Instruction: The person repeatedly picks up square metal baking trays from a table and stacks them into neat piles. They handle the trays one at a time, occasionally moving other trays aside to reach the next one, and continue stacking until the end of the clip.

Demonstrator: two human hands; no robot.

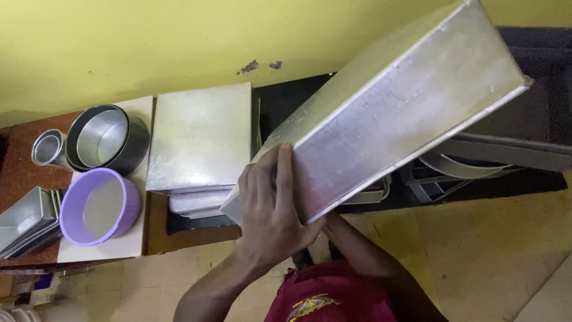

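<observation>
A large square metal baking pan (393, 107) is held up and tilted, bottom side facing me. My left hand (271, 200) grips its near corner, fingers wrapped over the edge. My right forearm (363, 256) reaches up underneath the pan; the right hand itself is hidden behind it. Below and to the left, a stack of upturned square metal pans (199, 140) rests on the counter.
On the left stand nested round metal tins (107, 140), a small round tin (47, 148), a purple-rimmed round sieve (98, 206) and slanted metal trays (27, 220). A dark shelf (536, 119) with more metal pans (459, 167) is on the right. Yellow wall behind, tiled floor below.
</observation>
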